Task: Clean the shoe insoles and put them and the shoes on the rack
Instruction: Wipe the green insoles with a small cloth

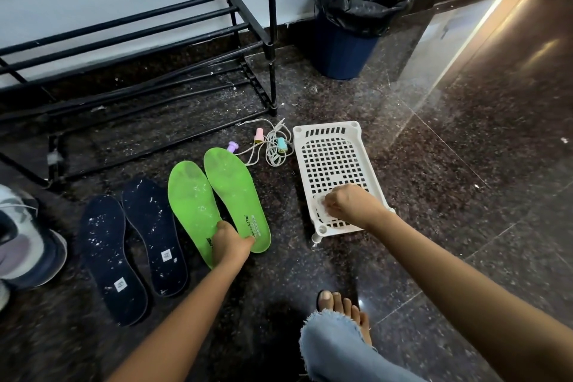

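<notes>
Two green insoles lie side by side on the dark floor, the left one (190,201) and the right one (232,189), both dusted with white specks. My left hand (231,242) rests on their heel ends, fingers curled onto the right one's heel. Two dark navy insoles (113,257) (155,232) lie to their left, also speckled. My right hand (350,205) grips a small white object, perhaps a cloth or brush (321,205), inside the white perforated basket (331,158). The black shoe rack (155,34) stands behind. A grey and white shoe (24,242) sits at the left edge.
A blue bin (344,49) with a black liner stands by the wall to the right of the rack. A tangle of white cable (273,146) with pastel plugs lies between the insoles and basket. My bare foot (344,307) and jeans hem (335,347) are at the bottom.
</notes>
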`<state>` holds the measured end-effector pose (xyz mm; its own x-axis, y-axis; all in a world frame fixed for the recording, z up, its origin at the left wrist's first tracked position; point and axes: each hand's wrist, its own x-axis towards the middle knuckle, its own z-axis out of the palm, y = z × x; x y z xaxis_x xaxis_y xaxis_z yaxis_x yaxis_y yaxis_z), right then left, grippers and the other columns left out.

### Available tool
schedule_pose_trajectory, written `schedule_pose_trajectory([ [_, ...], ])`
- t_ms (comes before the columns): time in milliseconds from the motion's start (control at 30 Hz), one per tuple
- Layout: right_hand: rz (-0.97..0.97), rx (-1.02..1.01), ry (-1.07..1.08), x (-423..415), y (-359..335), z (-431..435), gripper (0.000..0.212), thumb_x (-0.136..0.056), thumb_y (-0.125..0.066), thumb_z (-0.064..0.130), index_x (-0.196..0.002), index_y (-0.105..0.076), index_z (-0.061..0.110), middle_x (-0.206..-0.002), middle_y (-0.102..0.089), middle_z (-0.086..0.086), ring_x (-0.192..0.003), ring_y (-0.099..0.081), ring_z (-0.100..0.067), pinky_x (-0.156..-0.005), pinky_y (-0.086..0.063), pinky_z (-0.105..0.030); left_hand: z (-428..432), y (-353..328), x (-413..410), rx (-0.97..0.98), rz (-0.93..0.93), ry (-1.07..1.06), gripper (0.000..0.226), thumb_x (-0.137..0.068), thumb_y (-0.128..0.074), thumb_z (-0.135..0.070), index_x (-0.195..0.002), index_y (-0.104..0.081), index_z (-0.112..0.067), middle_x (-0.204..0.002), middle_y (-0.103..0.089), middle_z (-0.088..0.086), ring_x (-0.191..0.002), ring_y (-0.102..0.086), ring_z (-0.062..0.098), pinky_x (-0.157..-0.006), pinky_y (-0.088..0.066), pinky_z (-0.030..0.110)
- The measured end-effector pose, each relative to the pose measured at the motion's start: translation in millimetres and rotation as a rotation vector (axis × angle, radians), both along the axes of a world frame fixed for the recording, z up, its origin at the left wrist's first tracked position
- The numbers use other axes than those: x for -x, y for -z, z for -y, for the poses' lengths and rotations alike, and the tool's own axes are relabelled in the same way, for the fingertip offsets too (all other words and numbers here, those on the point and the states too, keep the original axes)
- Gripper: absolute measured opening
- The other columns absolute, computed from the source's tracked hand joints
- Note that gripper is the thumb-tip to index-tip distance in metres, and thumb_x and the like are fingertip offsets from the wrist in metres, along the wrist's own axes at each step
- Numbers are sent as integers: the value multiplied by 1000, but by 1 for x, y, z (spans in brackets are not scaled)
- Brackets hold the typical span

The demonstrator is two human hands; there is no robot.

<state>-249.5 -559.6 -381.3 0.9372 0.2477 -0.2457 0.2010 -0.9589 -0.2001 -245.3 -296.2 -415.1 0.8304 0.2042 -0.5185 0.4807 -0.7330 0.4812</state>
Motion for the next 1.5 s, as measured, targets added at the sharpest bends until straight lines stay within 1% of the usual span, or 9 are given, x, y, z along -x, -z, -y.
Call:
schedule_pose_trajectory([
  [133, 71, -53, -40, 6, 1, 3, 19, -90, -56, 20, -87, -65, 3, -80, -62, -12, -76, -59, -31, -68, -48, -39, -2, 3, 0, -75, 0, 52, 40, -80, -77, -27, -104, -49, -9, -102, -62, 9, -86, -60, 28, -64, -44, 32],
  [267, 51, -114, -3, 6, 1, 7, 17, -92, -56, 18, -94, -67, 5, -87, -65, -10, -83, -61, -28, -77, -47, -37, -6, 9, -3, -47, 6, 28, 30, -80, -73, -24, -101, -53, -16, -97, -64, 5, -84, -63, 28, -64, -46, 30],
  [467, -23, -29, -66, -1, -9, 8, 14, -85, -60, 10, -95, -69, 6, -89, -67, -10, -84, -61, -26, -76, -41, -29, -7, 9, -1, 356, 57, -261, 9, -89, -60, -9, -83, -63, -16, -94, -70, 7, -74, -66, 18, -72, -60, 35],
  [700, -9, -30, -156, -4, -6, 7, 20, -91, -52, 16, -85, -65, 2, -85, -60, -12, -75, -59, -30, -73, -47, -38, -1, 2, -2, 714, 41, -521, 17, -96, -48, -4, -109, -56, -8, -109, -63, 11, -97, -65, 28, -76, -59, 41],
  [933, -119, -362, 262, -4, -6, 22, 17, -79, -61, 3, -72, -66, 18, -77, -67, 3, -71, -60, -11, -71, -45, -18, 5, -21, -5, 1027, 20, -603, 24, -94, -41, 12, -113, -49, 1, -107, -63, 24, -96, -68, 38, -76, -58, 38],
  [1067, -149, -483, 418, -2, -6, 28, 18, -80, -60, 6, -69, -63, 20, -74, -69, 3, -71, -62, -12, -74, -49, -26, 5, -22, -3, 1096, 32, -608, 27, -93, -39, 13, -114, -50, -1, -116, -61, 24, -97, -69, 36, -83, -57, 42],
  [1167, -136, -572, 502, -1, -7, 27, 17, -85, -51, 3, -73, -54, 14, -69, -62, 0, -66, -57, -14, -66, -46, -31, 7, -26, 4, 1125, 50, -579, 30, -94, -39, 13, -118, -49, -2, -115, -62, 22, -94, -70, 31, -82, -58, 39],
  [1333, 141, -564, 567, 5, -6, 17, 10, -95, -43, 11, -85, -47, 8, -69, -56, -4, -62, -51, -20, -60, -41, -36, 10, -33, 12, 1183, 79, -553, 39, -96, -38, 11, -130, -44, -5, -118, -62, 19, -93, -72, 27, -83, -58, 38],
  [1500, 374, -868, 837, 9, -30, 0, 6, -98, -42, 16, -93, -42, 12, -82, -62, -15, -66, -62, -24, -57, -52, -37, 8, -53, 13, 1248, 110, -523, 49, -96, -36, 11, -135, -43, -19, -120, -61, 12, -99, -69, 26, -82, -58, 40],
])
